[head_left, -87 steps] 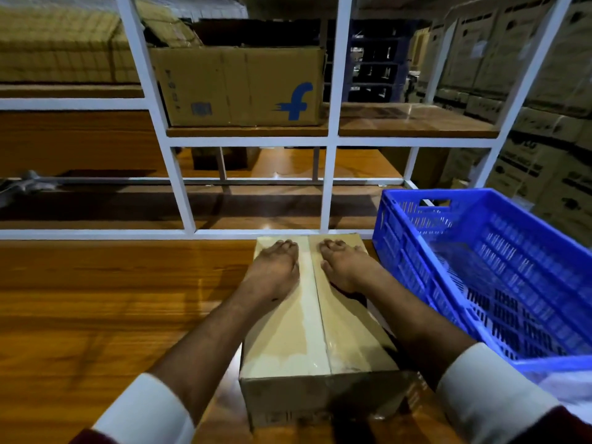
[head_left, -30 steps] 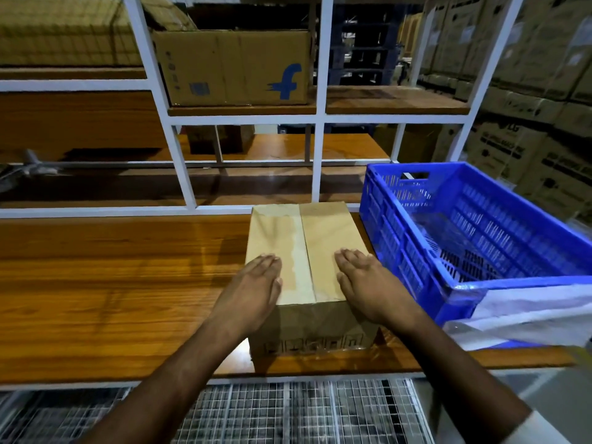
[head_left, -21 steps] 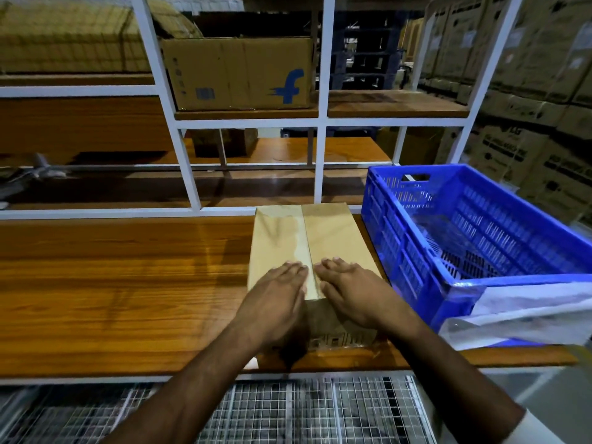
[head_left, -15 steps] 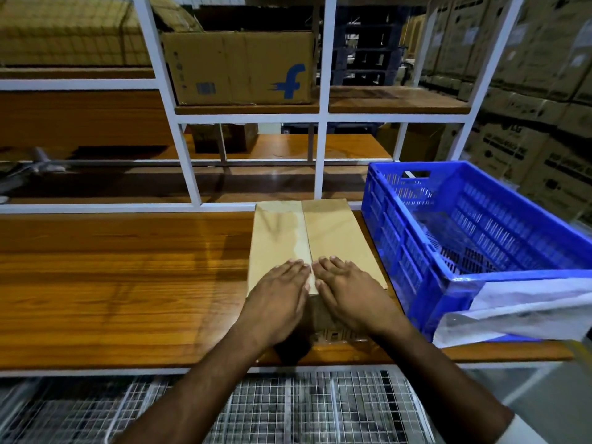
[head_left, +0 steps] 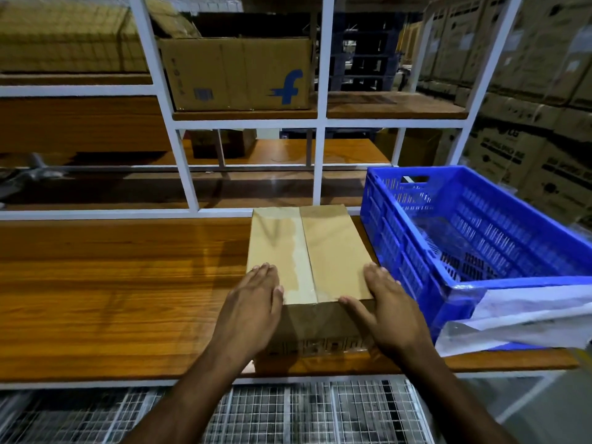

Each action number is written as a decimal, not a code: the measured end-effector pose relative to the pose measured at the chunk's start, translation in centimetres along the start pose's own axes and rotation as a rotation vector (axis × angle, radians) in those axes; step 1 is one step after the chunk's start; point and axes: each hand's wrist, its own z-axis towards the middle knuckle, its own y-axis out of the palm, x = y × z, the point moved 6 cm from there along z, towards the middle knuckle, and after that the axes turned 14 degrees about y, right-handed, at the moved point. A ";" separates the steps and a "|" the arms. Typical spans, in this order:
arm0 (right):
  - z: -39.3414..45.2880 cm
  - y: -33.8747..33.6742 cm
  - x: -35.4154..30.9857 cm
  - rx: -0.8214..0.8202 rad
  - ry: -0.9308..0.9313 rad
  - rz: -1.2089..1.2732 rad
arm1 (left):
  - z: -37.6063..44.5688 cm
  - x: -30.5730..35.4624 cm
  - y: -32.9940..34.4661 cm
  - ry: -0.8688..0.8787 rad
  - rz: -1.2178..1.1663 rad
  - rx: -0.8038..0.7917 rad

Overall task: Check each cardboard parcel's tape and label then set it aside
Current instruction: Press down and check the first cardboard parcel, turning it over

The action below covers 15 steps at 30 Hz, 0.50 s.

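Observation:
A brown cardboard parcel [head_left: 320, 251] lies on the wooden shelf board [head_left: 112, 283], with a strip of clear tape running down the middle of its top. My left hand [head_left: 253, 306] lies flat with straight fingers on the near left corner of the top. My right hand [head_left: 384, 312] rests with straight fingers at the near right corner, its thumb along the front top edge. Printed handling marks show on the parcel's front face. No label is visible on the top.
A blue plastic crate [head_left: 474, 238] stands right beside the parcel, with a white plastic bag [head_left: 519, 318] draped over its near edge. A white metal rack frame [head_left: 320, 129] rises behind. A larger carton with a blue logo [head_left: 237, 75] sits on the upper shelf. Stacked cartons fill the right.
My hands, side by side on the tape half a second ago, have slid apart to the parcel's near left and right corners. The parcel itself has stayed in place.

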 end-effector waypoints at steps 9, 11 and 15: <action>-0.9 -3.2 -1.5 0.209 0.131 0.377 | 0.2 -0.9 0.9 -0.079 -0.124 0.035; -1.0 -5.0 -3.1 0.270 0.018 0.397 | 0.6 -1.0 1.0 -0.101 -0.192 0.029; -1.7 -7.2 -7.8 0.285 -0.226 0.317 | 1.6 -0.2 1.0 -0.146 -0.479 0.030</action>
